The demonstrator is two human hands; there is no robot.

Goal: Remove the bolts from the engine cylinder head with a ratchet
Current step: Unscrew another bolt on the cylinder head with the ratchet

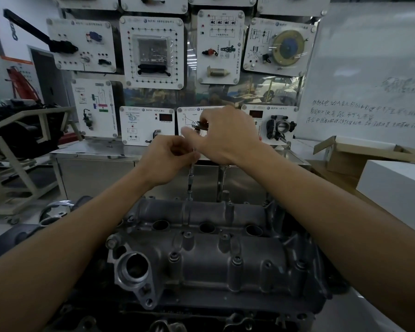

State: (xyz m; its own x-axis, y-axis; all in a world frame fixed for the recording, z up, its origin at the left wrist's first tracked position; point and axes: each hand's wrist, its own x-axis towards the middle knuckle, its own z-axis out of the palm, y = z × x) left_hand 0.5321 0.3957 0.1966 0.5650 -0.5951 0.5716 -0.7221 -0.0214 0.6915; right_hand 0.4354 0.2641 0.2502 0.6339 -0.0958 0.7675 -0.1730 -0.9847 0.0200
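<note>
The grey engine cylinder head point(213, 257) fills the lower middle of the view, with several bolts standing in its top. A ratchet point(200, 125) with a long extension bar point(190, 178) stands upright over a bolt point(189, 197) at the head's far edge. My right hand point(225, 137) grips the ratchet's head at the top. Below it, my left hand point(168, 159) pinches the extension bar with thumb and fingers. The ratchet's handle is hidden behind my right hand.
A display wall of white component panels point(153, 51) stands behind the engine over a steel cabinet point(94, 173). A whiteboard point(369, 80), cardboard boxes point(359, 154) and a white box point(398, 188) are at the right. A metal stand point(27, 149) is at the left.
</note>
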